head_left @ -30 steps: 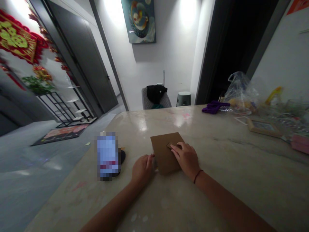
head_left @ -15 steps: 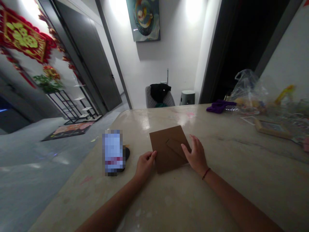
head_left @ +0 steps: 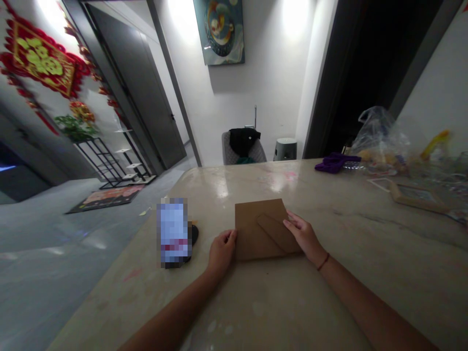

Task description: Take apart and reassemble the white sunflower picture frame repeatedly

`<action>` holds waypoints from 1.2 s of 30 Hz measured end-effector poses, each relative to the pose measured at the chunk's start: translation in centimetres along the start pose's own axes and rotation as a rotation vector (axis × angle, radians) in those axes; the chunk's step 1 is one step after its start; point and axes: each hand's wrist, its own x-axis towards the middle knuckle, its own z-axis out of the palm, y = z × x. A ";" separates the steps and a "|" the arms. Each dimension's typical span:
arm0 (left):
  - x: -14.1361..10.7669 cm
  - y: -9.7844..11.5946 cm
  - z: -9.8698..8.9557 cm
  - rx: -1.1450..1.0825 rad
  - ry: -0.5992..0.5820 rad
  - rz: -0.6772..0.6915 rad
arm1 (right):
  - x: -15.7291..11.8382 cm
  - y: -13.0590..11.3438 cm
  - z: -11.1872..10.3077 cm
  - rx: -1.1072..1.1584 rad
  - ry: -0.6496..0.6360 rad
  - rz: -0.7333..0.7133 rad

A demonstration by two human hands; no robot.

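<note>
One brown, flat cardboard panel [head_left: 252, 236] is resting at the near middle of the pale, marbled tabletop [head_left: 278, 302]. Left hand [head_left: 222, 248] is pinching its left edge; right hand [head_left: 302, 234], fingers spread in the previous frame, is now grasping its right edge. Panel is sitting squarer than before. One purple cloth [head_left: 332, 163] is lying near the far edge, well apart from both hands.

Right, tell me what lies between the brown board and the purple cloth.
Just the marbled tabletop, between the brown board and purple cloth, as the head view shows.
</note>
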 end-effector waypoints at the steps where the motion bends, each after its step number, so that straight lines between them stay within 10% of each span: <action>1: 0.1 -0.2 0.1 0.020 0.020 0.015 | 0.2 0.2 -0.1 -0.004 0.028 0.007; 12: 0.3 -0.4 0.6 0.407 0.040 0.119 | 1.9 1.3 -0.1 -0.023 0.039 0.029; 36: 0.0 0.2 0.3 0.433 0.006 0.147 | 1.8 0.0 -0.9 -0.030 0.014 0.066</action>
